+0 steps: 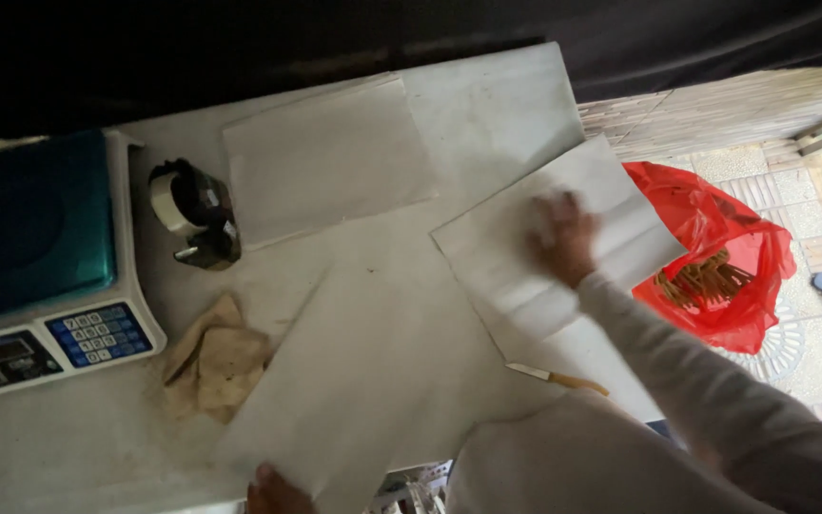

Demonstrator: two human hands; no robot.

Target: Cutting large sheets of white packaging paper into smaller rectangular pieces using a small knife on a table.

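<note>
White paper sheets are lying spread over the pale, stained tabletop (68, 447), and both hands are resting on them. Going from the left: a digital weighing scale with a teal pan and a blue keypad (35, 266) is sitting at the left edge of the table. Just right of it, toward the far side, a dark tape dispenser holding a roll of pale tape (194, 211) is standing, and nearer, a crumpled beige cloth (213, 366) is lying beside the scale.

A large white sheet at the near edge (354, 381) is lying slantwise right of the cloth; the left hand (276, 493) is touching its near corner, but only part of the hand is showing at the bottom of the view, so I cannot tell whether it is gripping or just pressing. Farther away, another white sheet (330, 157) is lying flat beside the dispenser.

To the right, the right hand (563, 238), blurred, is lying open and flat on a third white sheet (525, 276) that is overhanging the right edge of the table. A small knife with a yellowish handle (556, 378) is lying near this sheet's near end. Beyond the table, on the paved floor, a red plastic bag holding brown sticks (715, 266) is sitting open.
</note>
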